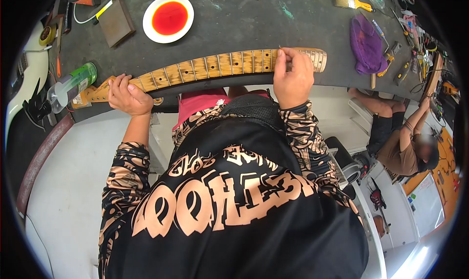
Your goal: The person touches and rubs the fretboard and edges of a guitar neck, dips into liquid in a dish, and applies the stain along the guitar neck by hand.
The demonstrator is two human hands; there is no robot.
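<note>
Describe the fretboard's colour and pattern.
The fretboard is golden-brown with dark streaks and dots, shown best in the head view.

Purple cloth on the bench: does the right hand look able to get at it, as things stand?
Probably yes. The right hand is over the guitar neck, and only the neck's end and bare bench seem to lie between it and the purple cloth. It seems to pinch a small thing, though.

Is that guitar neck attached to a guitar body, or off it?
Off: the guitar neck ends bare beyond the right hand, with no body joined to it.
</note>
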